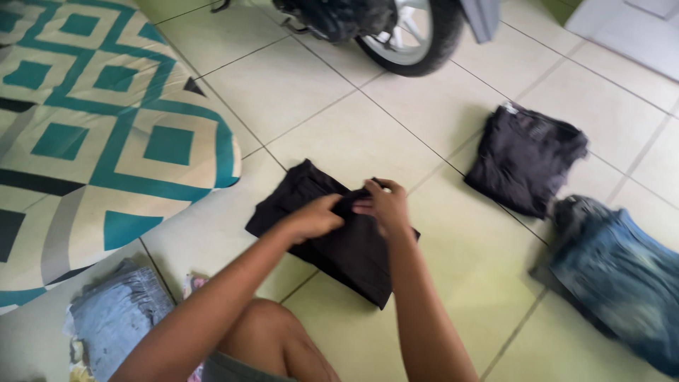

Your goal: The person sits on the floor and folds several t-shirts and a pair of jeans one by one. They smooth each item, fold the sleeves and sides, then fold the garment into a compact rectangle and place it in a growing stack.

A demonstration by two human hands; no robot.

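The person's knee (272, 332) is showing at the bottom edge, with a light denim pile (117, 318) lying well left of the fingers. The left hand (311, 218) is curling its fingers narrow, pinching a fold of the black garment (339, 244), which is lying on the tiled floor (368, 134) directly under both hands. The right hand (385, 205) is pressing down on the same cloth beside it, fingers loosely bent. Well right of the fingers, a folded dark garment (523, 159) and blue jeans (622, 276) are lying. Beyond the fingers, a motorbike wheel (417, 35) is standing.
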